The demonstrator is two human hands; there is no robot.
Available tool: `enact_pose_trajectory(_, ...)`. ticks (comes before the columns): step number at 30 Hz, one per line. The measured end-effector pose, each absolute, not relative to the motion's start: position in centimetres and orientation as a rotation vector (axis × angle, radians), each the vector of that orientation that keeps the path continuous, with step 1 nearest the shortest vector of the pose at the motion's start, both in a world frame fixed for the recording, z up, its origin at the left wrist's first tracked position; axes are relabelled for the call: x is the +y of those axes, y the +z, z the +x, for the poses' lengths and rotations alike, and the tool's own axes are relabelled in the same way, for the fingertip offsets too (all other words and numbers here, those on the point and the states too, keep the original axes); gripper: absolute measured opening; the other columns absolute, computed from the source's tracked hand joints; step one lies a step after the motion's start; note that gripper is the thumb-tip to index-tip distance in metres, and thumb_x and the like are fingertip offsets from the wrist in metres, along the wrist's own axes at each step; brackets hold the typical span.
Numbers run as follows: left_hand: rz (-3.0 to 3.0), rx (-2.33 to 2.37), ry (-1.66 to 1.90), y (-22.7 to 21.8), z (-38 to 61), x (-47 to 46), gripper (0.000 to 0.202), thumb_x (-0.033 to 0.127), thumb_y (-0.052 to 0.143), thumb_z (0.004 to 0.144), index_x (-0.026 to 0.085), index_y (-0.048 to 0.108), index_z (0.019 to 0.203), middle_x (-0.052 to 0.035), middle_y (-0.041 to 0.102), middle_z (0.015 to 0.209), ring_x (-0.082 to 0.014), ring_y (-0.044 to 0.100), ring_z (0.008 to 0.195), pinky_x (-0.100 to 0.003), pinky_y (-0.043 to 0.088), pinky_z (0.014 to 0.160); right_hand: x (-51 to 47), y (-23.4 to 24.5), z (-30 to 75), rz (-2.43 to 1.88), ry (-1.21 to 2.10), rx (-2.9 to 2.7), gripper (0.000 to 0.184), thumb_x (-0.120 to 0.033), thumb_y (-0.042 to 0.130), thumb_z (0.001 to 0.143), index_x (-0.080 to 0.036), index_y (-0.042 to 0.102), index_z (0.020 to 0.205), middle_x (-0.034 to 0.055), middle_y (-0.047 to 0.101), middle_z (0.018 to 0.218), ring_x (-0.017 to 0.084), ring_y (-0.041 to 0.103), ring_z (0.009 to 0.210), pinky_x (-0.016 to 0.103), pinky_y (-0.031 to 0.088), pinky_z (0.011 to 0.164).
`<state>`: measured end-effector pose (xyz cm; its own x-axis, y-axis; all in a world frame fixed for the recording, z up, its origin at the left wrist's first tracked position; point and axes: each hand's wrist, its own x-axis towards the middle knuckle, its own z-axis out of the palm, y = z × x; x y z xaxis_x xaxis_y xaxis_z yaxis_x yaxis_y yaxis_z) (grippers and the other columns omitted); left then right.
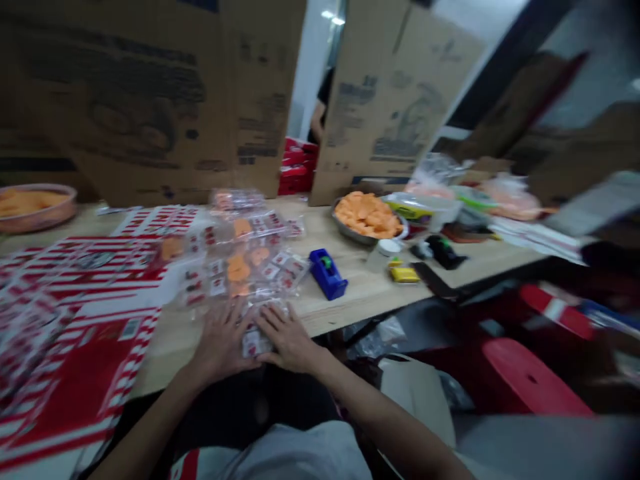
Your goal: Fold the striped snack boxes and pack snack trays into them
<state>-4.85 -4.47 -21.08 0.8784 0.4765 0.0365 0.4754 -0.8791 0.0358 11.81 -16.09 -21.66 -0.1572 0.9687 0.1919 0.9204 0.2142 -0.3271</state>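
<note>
Just left of the glossy blue plastic tape dispenser point(327, 273), on the person's side of it, a clear, crinkly plastic packet point(253, 341) with red-and-white printing lies under the left hand point(223, 339) and right hand point(290, 339), both palm-down with fingers spread flat upon it. Left of the dispenser are similar shiny packets point(245, 257) showing soft-looking orange pieces; farther left, red-and-white striped sheets point(85, 373) carry a barcode, while lettering on the brown cardboard panels point(240, 93) beyond it is too blurred to read.
</note>
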Motion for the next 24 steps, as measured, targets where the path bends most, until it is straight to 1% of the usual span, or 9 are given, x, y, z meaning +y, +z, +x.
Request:
enact_pose_trajectory(1, 3.037, 0.788, 0.079, -21.5, -4.5, -4.2, 0.095, 0.06, 0.065, 0.063, 0.017, 0.036, 0.142, -0.0209, 0.021, 0.152, -0.0413, 0.015, 0.14, -0.066, 0.01, 0.105, -16.2, -21.4, 12.7, -1.732, 0.18, -2.104, 0.069, -0.056, 0.052, 0.084, -0.018, 0.038, 0.14, 0.0161, 0.037, 0.147, 0.027, 0.025, 0.14, 0.054, 0.017, 0.112)
enact_pose_trajectory(3, 3.065, 0.807, 0.085, -22.3, -3.9, -3.8, 0.092, 0.059, 0.064, 0.062, 0.018, 0.039, 0.141, -0.0197, 0.023, 0.152, -0.0413, 0.013, 0.14, -0.065, 0.009, 0.105, -17.3, -21.0, 14.9, -1.685, 0.134, -1.891, 0.052, -0.049, 0.053, 0.087, -0.019, 0.05, 0.129, 0.0141, 0.047, 0.14, 0.023, 0.038, 0.133, 0.045, 0.029, 0.11)
enact_pose_trajectory(6, 3.083, 0.834, 0.095, -23.2, -3.5, -3.4, 0.092, 0.062, 0.061, 0.061, 0.018, 0.041, 0.139, -0.0181, 0.025, 0.152, -0.0403, 0.011, 0.141, -0.064, 0.006, 0.106, -20.9, -20.5, 20.1, -1.715, -0.002, -1.239, 0.025, -0.035, 0.05, 0.089, -0.021, 0.065, 0.102, 0.0097, 0.068, 0.11, 0.02, 0.061, 0.105, 0.035, 0.047, 0.092)
enact_pose_trajectory(9, 3.086, 0.881, 0.134, -23.4, -2.7, -3.3, 0.089, 0.062, 0.056, 0.065, 0.017, 0.04, 0.14, -0.018, 0.024, 0.152, -0.0398, 0.012, 0.141, -0.065, 0.009, 0.105, -25.0, -20.8, 27.9, -1.89, -0.119, -0.564, 0.021, -0.036, 0.055, 0.083, -0.019, 0.068, 0.081, 0.006, 0.071, 0.087, 0.021, 0.065, 0.084, 0.033, 0.051, 0.079)
enact_pose_trajectory(13, 3.08, 0.948, 0.149, -23.5, -1.3, -2.9, 0.088, 0.063, 0.052, 0.068, 0.016, 0.038, 0.141, -0.0185, 0.026, 0.151, -0.0403, 0.016, 0.139, -0.065, 0.011, 0.105, -27.8, -21.8, 38.7, -2.021, -0.144, -0.275, 0.027, -0.035, 0.054, 0.082, -0.011, 0.067, 0.077, 0.008, 0.068, 0.074, 0.022, 0.063, 0.072, 0.033, 0.05, 0.066)
enact_pose_trajectory(15, 3.093, 0.958, 0.14, -23.7, -0.9, -2.7, 0.088, 0.063, 0.051, 0.068, 0.015, 0.038, 0.141, -0.0182, 0.027, 0.151, -0.0395, 0.014, 0.14, -0.064, 0.01, 0.106, -27.6, -22.2, 42.7, -2.083, -0.067, -0.228, 0.025, -0.033, 0.058, 0.084, -0.01, 0.066, 0.081, 0.0061, 0.067, 0.077, 0.018, 0.062, 0.071, 0.031, 0.051, 0.064)
enact_pose_trajectory(18, 3.097, 0.964, 0.132, -24.0, -1.0, -2.6, 0.087, 0.062, 0.049, 0.069, 0.016, 0.037, 0.142, -0.0174, 0.027, 0.151, -0.0393, 0.014, 0.14, -0.063, 0.01, 0.106, -26.2, -22.8, 46.5, -2.161, 0.081, -0.224, 0.023, -0.031, 0.058, 0.088, -0.012, 0.062, 0.1, 0.0049, 0.064, 0.096, 0.016, 0.063, 0.081, 0.033, 0.053, 0.071)
enact_pose_trajectory(21, 3.085, 0.973, 0.156, -24.3, -1.3, -2.7, 0.087, 0.063, 0.049, 0.069, 0.016, 0.037, 0.141, -0.0163, 0.027, 0.152, -0.039, 0.014, 0.14, -0.062, 0.01, 0.107, -24.9, -23.5, 48.3, -2.208, 0.183, -0.214, 0.028, -0.031, 0.057, 0.09, -0.015, 0.058, 0.112, 0.007, 0.06, 0.111, 0.019, 0.061, 0.093, 0.037, 0.053, 0.078)
enact_pose_trajectory(24, 3.092, 0.966, 0.164, -24.3, -1.3, -2.7, 0.087, 0.061, 0.051, 0.068, 0.017, 0.036, 0.142, -0.0159, 0.027, 0.152, -0.038, 0.013, 0.141, -0.061, 0.009, 0.107, -24.5, -24.3, 48.8, -2.211, 0.229, -0.183, 0.03, -0.031, 0.057, 0.089, -0.015, 0.056, 0.115, 0.008, 0.059, 0.116, 0.02, 0.06, 0.097, 0.039, 0.053, 0.08)
